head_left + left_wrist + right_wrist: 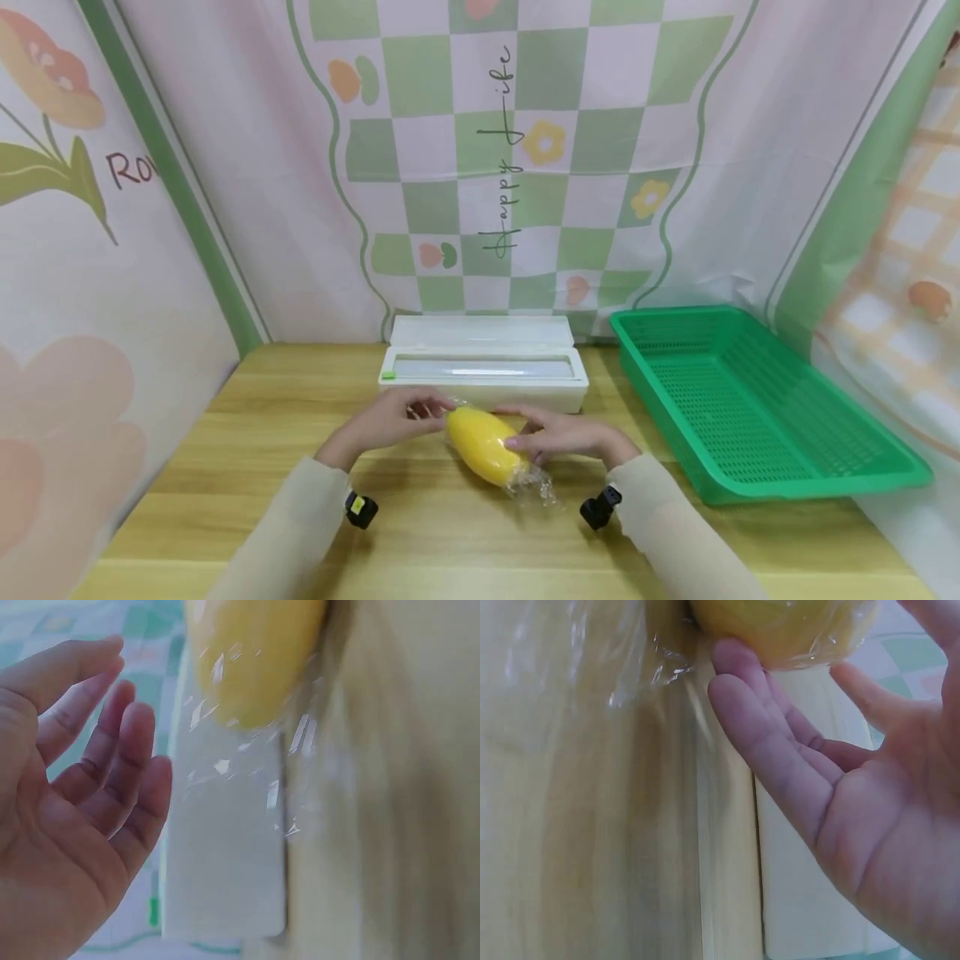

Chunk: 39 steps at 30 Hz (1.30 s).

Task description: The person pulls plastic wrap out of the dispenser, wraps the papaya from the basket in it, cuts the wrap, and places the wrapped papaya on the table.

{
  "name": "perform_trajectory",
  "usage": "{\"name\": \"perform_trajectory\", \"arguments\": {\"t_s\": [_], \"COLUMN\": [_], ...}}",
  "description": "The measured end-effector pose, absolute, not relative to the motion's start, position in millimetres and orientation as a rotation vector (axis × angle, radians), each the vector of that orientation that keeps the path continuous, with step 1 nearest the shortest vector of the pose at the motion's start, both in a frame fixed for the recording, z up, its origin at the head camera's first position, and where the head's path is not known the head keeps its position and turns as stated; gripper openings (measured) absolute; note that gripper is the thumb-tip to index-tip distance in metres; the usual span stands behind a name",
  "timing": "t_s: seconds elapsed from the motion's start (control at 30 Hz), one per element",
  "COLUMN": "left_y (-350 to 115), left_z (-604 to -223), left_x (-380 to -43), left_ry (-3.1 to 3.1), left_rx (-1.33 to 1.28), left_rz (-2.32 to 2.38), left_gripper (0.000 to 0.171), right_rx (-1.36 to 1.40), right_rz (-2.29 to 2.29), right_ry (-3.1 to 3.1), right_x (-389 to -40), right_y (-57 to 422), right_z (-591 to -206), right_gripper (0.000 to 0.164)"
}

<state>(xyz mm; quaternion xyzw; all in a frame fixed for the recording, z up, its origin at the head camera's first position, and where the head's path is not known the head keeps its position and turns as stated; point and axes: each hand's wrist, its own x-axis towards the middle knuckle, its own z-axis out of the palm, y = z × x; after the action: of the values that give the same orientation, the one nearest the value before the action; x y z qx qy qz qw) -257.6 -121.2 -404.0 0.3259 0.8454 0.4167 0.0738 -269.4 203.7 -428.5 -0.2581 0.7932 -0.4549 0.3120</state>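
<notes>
A yellow oval fruit [483, 446], wrapped in clear cling film, is held slantwise over the table in front of the film box. My right hand [566, 435] holds it from the right, the thumb on its near side and another finger reaching along its far side. In the right wrist view, fingertips [739, 660] meet the wrapped fruit [780, 626]. Loose film [534, 483] bunches at its lower end. My left hand [397, 423] is beside the upper end, fingers loosely bent. The left wrist view has this hand [82, 772] apart from the fruit [255, 660] and its film.
Just behind the hands stands a white cling film box [483, 392], its lid [480, 332] raised and a green slider [388, 376] at its left. A green plastic basket [817, 492] is on the right of the wooden table [247, 417]. Patterned curtains [517, 167] hang behind.
</notes>
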Motion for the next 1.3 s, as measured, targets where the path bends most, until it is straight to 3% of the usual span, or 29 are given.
{"name": "perform_trajectory", "arguments": {"t_s": [0.33,0.57,0.93,1.1,1.3], "left_y": [-100,-90,-81,-81,-81], "left_z": [-431,-435,-437,-437,-434], "left_x": [-247,-248,-247,-239,-220], "left_ry": [2.478,2.457,2.507,2.609,2.687], "left_rx": [1.054,1.093,1.156,1.362,1.746], "left_rz": [1.247,1.325,1.329,1.159,0.781], "left_gripper": [0.016,0.018,0.017,0.011,0.023], "right_rx": [-0.772,-0.869,-0.909,-0.860,-0.810], "right_rz": [-1.077,-1.020,-0.903,-0.922,-0.975], "right_ry": [2.277,2.444,2.507,2.527,2.498], "right_x": [-250,-242,-240,-239,-241], "right_y": [199,194,195,193,194], "right_z": [-425,-426,-417,-416,-418], "right_gripper": [0.073,0.060,0.053,0.053,0.054]}}
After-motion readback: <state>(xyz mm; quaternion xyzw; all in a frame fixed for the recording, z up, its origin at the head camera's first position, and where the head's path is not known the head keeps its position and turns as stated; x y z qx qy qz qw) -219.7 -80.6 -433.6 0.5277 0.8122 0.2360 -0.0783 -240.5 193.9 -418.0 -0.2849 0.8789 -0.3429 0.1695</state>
